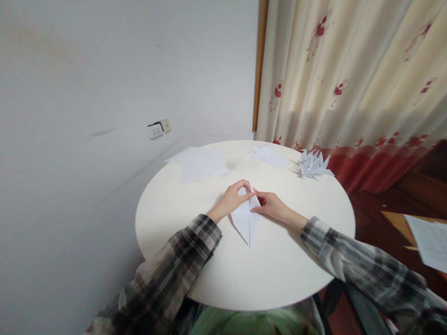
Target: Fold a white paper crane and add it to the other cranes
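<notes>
A folded white sheet of paper, long and diamond-shaped with a crease down its middle, lies on the round white table in front of me. Its lower point faces my body. My left hand pinches the paper near its upper tip, thumb and forefinger bent round the edge. From the other side, my right hand grips the right flap between thumb and fingers. Both hands partly cover the upper half of the paper.
Flat white sheets lie at the table's back left, and smaller paper pieces at the back. A cluster of folded paper shapes stands at the right rim. Behind are a wall socket and a flowered curtain.
</notes>
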A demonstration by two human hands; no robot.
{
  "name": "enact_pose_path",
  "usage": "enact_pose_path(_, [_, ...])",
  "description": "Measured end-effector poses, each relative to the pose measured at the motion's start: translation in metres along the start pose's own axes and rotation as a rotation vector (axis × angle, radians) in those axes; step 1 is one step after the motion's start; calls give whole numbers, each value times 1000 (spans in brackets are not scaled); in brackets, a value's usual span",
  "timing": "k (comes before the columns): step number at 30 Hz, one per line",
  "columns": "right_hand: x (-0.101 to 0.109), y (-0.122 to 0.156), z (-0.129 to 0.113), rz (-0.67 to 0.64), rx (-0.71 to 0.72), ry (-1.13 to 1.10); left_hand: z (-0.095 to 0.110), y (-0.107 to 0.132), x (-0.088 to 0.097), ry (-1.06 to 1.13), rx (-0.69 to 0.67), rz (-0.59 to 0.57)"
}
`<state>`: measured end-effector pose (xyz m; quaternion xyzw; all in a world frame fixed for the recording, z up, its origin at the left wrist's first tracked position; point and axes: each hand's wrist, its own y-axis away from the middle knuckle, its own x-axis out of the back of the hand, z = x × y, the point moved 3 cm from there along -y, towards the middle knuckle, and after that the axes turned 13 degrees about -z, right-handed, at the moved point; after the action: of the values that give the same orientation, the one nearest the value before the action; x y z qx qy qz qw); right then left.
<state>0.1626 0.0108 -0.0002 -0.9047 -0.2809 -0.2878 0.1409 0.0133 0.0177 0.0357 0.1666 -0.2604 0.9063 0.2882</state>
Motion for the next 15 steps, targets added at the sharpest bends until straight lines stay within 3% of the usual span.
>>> enact_pose_path(7, [1,-1,3,-32,8,35,-7,-3,4,-17,38,-12])
enact_pose_path(15, [2,1,7,-92,8,0,-18,0,6,272,134,-23])
